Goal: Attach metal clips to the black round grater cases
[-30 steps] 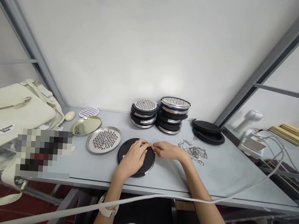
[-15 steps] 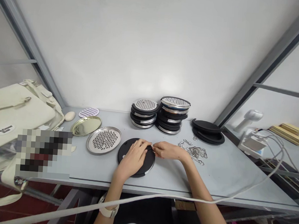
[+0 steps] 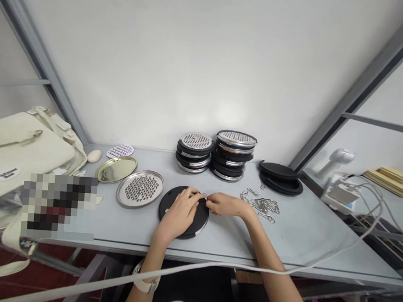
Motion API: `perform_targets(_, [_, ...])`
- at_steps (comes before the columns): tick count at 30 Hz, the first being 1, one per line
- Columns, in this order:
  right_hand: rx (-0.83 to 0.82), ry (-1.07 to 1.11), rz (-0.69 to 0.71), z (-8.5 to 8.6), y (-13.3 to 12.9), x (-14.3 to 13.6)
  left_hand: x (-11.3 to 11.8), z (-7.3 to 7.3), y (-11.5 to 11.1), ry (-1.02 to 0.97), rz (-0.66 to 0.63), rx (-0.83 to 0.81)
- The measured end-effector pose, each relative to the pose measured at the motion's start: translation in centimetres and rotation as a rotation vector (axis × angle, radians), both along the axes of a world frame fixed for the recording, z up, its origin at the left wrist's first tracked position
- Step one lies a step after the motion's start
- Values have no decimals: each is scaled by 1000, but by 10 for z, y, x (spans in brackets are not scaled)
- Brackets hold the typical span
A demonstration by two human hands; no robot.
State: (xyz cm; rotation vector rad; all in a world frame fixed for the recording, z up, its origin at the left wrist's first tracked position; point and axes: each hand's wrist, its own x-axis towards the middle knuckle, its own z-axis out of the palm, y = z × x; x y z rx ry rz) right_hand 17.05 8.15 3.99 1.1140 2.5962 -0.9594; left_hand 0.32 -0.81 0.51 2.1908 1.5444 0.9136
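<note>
A black round grater holder (image 3: 169, 208) lies flat on the table in front of me, a strip of silver metal showing along its lower right rim. My left hand (image 3: 182, 209) lies over its top and holds it, fingertips at the upper right edge beside a small black tab. My right hand (image 3: 223, 204) is closed in a pinch at that same edge. A sliver of silver metal shows at the fingertips, seemingly a snap hook, mostly hidden. Right of this hand lies a loose pile of silver snap hooks (image 3: 263, 205).
To the left are a metal grater disc (image 3: 141, 189), a gold-coloured round plate (image 3: 116, 169) and a white perforated disc (image 3: 120, 151). Behind stand two stacks of graters (image 3: 195, 141). Black holders (image 3: 280, 186) lie right. A white cable (image 3: 214, 264) crosses in front; a cream bag (image 3: 25, 148) sits left.
My right fingers have shifted very slightly at the holder's edge, and a bit of silver metal now shows above them. My left hand and the holder stay in place.
</note>
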Motion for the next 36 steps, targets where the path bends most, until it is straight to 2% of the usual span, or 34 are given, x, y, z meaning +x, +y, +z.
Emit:
perform_targets(10, [0,23,-19,-2,1,0,0,-1,2,-5,3,18])
perform_targets(20, [61,115,-36,-1,1,4,2,4,0,14,25,12])
perform_targets(36, [-36,126,-11,-7,7,7,1,5,-1,18,13,-2])
